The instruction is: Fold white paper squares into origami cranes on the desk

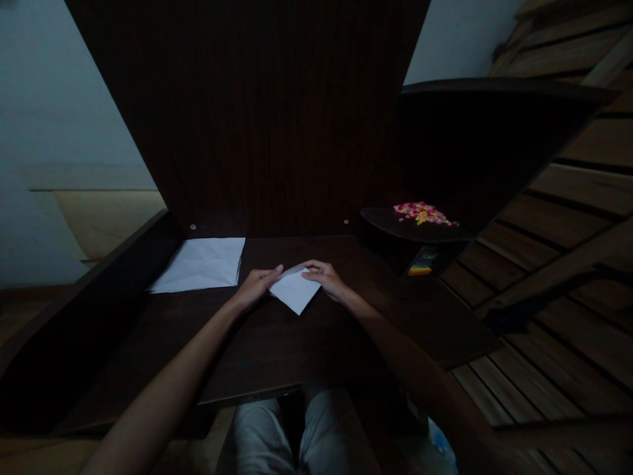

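The left hand's grip (254,287) is pinching the left side of the small, angular white paper piece (295,290), while the right hand's grip (329,278) is clamping its upper right edge, the thumb lying over the face, apparently for steady support from both sides. The piece is sitting between both grips, one corner pointing towards the person, above the dark brown wooden counter (277,349). Beyond the left grip, flat white paper sheets (202,265) are lying aside, probably leaving the hands working room.
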Available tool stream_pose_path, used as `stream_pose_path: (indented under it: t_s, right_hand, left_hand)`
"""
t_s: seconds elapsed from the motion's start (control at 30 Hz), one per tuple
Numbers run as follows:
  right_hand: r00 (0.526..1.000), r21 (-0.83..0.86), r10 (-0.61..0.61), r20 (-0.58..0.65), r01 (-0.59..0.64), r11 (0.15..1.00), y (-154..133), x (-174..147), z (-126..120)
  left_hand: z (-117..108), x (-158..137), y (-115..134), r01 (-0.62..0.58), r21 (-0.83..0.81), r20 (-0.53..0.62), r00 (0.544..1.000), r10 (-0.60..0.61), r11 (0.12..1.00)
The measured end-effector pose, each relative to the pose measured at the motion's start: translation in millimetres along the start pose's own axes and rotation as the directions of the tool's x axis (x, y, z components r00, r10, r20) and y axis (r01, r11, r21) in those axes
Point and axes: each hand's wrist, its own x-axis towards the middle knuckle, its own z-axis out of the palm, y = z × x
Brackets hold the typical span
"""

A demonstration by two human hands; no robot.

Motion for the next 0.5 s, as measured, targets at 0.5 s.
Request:
stream_pose_path:
  t_s: [0.5]
  right_hand:
    - [0.997, -0.021, -0.065, -0.045, 0.064, 0.998, -1.8, -0.2, 3.3]
  left_hand:
    - [-0.4, 0.1, -4.3, -0.024, 0.051, 0.051, 0.998, 0.022, 0.998]
